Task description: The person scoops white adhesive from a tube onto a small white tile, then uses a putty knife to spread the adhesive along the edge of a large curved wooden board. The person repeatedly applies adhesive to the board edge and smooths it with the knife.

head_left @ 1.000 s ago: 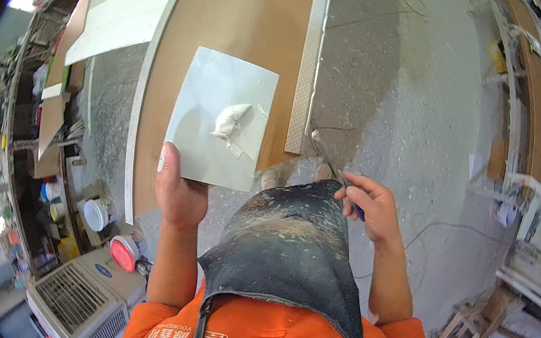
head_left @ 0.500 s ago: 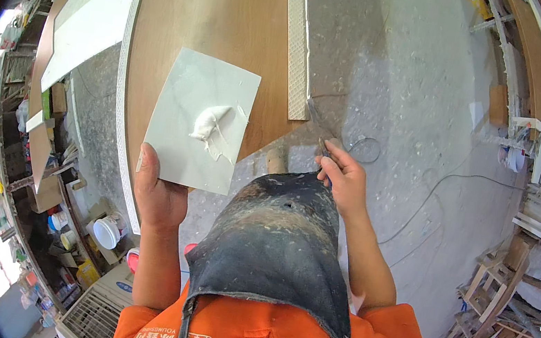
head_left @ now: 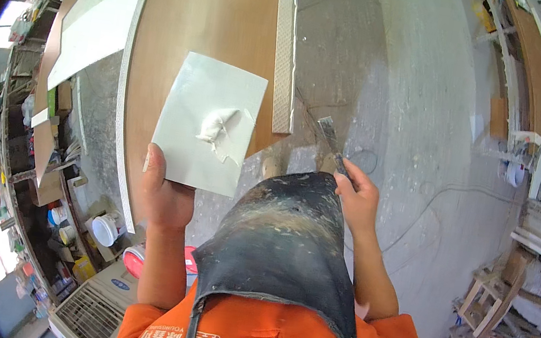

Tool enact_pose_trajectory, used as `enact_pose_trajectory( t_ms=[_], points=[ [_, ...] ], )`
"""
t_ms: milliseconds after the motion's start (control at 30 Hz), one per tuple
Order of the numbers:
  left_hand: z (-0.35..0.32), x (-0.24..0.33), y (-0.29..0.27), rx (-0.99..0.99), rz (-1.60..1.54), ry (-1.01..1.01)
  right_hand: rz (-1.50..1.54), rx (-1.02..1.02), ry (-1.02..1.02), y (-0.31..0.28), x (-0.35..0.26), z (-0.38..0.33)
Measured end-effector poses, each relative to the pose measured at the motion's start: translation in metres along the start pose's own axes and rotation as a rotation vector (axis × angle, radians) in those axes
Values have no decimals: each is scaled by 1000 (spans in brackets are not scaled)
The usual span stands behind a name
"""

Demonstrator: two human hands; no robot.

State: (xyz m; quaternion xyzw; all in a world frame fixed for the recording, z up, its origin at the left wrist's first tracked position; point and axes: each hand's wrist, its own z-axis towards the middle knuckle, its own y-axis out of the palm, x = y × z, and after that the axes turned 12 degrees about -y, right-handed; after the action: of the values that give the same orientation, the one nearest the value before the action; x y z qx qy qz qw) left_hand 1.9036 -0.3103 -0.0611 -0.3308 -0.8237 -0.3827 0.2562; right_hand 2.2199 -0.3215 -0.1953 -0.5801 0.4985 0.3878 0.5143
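The person holds a thin board in the left hand, at the lower left of it, the thumb along its left edge and the other fingers mostly hidden beneath. The board is a flat rectangle, pale grey-white with a soft sheen, tilted so that its top leans to the right. On its right half sits a lump of white paste, thick and smooth in the middle, with a thinner, ragged smear trailing down toward the board's lower right. The right hand is closed around a scraper, whose dark handle lies mostly within the fingers; its flat grey blade slants up and to the left, lighter at the tip, well apart from the paste. Board and scraper are both in front of the person's dark, paint-spattered apron. Behind the board runs a long, smooth brown panel with pale strips down its two sides, and to the right spreads a speckled grey floor.
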Motion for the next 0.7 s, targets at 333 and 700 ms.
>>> enact_pose_trajectory(
  t_ms=[333, 700],
  points=[
    [23, -44, 128, -143, -396, -60, -135, -300, -685, -71, -134, 71],
    [89, -47, 235, -167, -412, 188, 433, -422, -62, -172, -140, 132]
  ],
)
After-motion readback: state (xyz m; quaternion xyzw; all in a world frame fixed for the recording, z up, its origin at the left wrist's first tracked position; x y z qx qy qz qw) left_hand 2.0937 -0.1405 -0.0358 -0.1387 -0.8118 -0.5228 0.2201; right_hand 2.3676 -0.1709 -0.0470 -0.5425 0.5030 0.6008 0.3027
